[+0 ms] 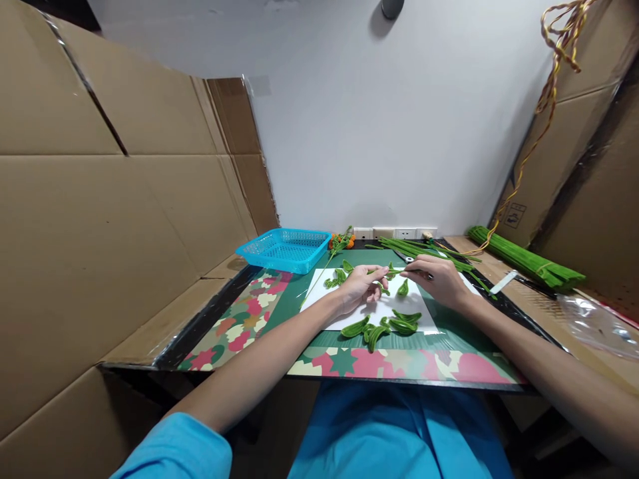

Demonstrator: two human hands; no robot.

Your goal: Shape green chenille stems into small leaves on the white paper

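Observation:
A short green pipe cleaner (394, 271) runs between my two hands above a white sheet of paper (424, 316). My left hand (362, 284) pinches its left end, while my right hand (435, 276) grips the other end between thumb and fingers. Below them, several leaf shapes of bent green pipe cleaner (373, 330) lie along the sheet's near edge. One single leaf (403, 288) rests between the hands. More green leaves (337, 276) are grouped beyond my left hand, partly hidden by it.
A blue plastic basket (279, 251) stands at the back left, beside orange flowers on a green stem (343, 241). Loose green pipe cleaners (419, 247) and scissors (405, 258) lie at the back right. A thick green bundle (529, 259) lies further right. Cardboard walls (114, 219) flank the table.

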